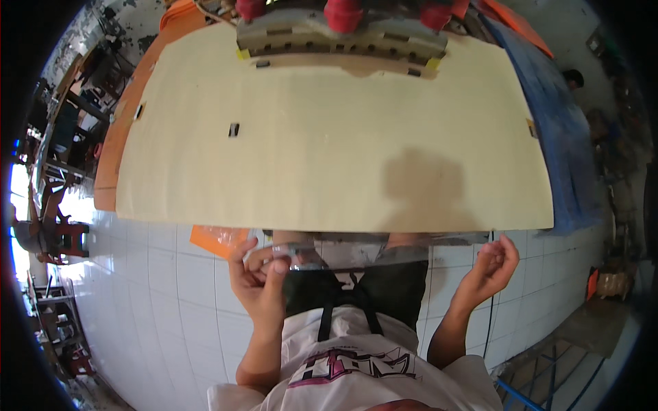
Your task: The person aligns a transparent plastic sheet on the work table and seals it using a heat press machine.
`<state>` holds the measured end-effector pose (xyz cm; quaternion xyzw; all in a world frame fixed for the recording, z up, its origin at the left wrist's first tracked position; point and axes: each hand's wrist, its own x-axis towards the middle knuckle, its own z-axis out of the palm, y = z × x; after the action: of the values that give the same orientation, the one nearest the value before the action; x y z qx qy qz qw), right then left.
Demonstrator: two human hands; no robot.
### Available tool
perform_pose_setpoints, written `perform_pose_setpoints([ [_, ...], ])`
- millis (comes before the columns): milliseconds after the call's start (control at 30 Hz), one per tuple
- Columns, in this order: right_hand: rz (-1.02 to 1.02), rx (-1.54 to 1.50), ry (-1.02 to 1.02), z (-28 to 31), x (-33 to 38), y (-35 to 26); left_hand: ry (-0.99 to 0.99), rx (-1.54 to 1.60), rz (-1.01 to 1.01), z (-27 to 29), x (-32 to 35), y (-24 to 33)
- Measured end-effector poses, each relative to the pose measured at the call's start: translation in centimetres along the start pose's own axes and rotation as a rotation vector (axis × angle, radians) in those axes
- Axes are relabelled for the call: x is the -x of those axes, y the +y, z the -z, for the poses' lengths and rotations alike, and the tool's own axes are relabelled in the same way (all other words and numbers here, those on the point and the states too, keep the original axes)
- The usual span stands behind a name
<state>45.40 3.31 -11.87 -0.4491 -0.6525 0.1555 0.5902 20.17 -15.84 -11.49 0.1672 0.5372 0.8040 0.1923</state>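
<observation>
Film spans the gap between the hands, clear and glossy, above the person's lap and just off the near edge of the worktop. White tiled floor lies below. The worktop has a cream surface, with a shadow on its right half. A blue sheet hangs along the right side, and a grey metal block with red knobs stands at the far edge. The left hand pinches the film's left end; the right hand curls beside its other end, but whether it grips cannot be told. An orange packet shows near the left hand. Smallest, a black clip sits on the cream surface.
</observation>
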Motion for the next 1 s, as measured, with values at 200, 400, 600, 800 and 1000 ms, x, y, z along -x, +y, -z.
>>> perform_pose_setpoints([
  [200,-0.449,-0.472,-0.228,0.4,-0.9,-1.7,-0.008,0.033,0.042,0.2,-1.0,0.1],
  [400,-0.438,-0.486,-0.31,-1.0,-0.6,-2.6,-0.029,0.069,-0.013,0.8,-1.7,-0.1],
  [600,-0.487,-0.577,-0.321,-1.8,0.2,-2.8,0.116,-0.183,-0.141,0.8,-2.5,0.8],
  [800,-0.477,-0.615,-0.37,-2.0,1.0,-2.7,0.149,-0.314,-0.125,1.8,-2.9,1.5],
  [1000,-0.478,-0.642,-0.326,-2.1,1.6,-1.9,0.072,-0.255,-0.154,2.4,-2.7,1.1],
])
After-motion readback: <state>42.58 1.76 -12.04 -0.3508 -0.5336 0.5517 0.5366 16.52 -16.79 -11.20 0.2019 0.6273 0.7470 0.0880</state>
